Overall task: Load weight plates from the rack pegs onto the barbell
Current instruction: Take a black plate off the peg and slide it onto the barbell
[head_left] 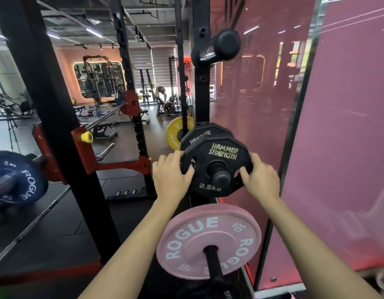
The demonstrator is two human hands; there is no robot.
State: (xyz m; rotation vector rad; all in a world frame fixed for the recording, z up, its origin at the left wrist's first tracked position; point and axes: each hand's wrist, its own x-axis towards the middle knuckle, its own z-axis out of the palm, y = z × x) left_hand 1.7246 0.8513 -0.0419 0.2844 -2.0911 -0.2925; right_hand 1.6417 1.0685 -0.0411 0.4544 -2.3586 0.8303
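A black 2.5 kg Hammer Strength plate point(221, 154) hangs on a rack peg point(220, 178) in the middle of the view, with a second black plate point(199, 134) right behind it. My left hand point(171, 175) grips the front plate's left rim. My right hand point(260, 180) grips its right rim, fingers in a grip hole. Below, a pink Rogue plate point(197, 240) sits on a lower peg point(212, 260). The barbell point(42, 214) lies at the left, carrying a blue Rogue plate point(18, 180).
Black rack uprights point(57, 126) stand between me and the barbell. An empty peg point(225, 44) juts out above the plates. A pink glass wall point(338, 126) closes off the right side. A yellow plate point(176, 132) sits further back, with benches and machines beyond.
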